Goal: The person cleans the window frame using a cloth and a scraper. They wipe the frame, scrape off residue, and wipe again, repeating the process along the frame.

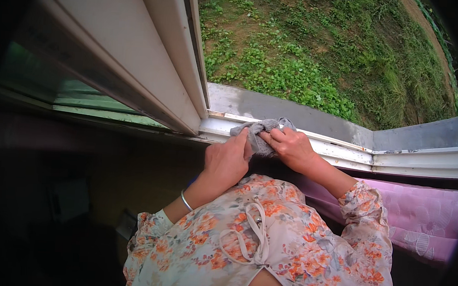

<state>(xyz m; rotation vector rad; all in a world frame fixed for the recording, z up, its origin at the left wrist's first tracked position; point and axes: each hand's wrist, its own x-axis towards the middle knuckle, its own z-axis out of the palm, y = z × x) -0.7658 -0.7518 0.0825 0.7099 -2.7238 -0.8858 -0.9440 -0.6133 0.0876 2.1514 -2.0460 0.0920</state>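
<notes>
Both hands are closed on a grey cloth, which is bunched between them at the white window track. The left hand grips the cloth's lower left part, fingers curled and thumb pointing up against the fabric. The right hand pinches the cloth from the right, fingertips pressed into its folds. The cloth rises above both grips, and its upper edge lies against the track's inner rail, just right of the sash corner.

Left of the hands, a white sliding window sash runs diagonally from the upper left down to the track, with a pane of greenish glass beyond it at far left. A thin silver bangle sits on the left wrist. Both forearms emerge from the short sleeves of a floral blouse in orange, grey and cream, with a tied cord bow at its front.

Beyond the track, a grey concrete ledge runs to the right and meets a second grey section at a corner. Outside, above the ledge, is sloping ground with green plants and grass. At lower right, below the track, lies a pink patterned fabric, touching the right sleeve.
</notes>
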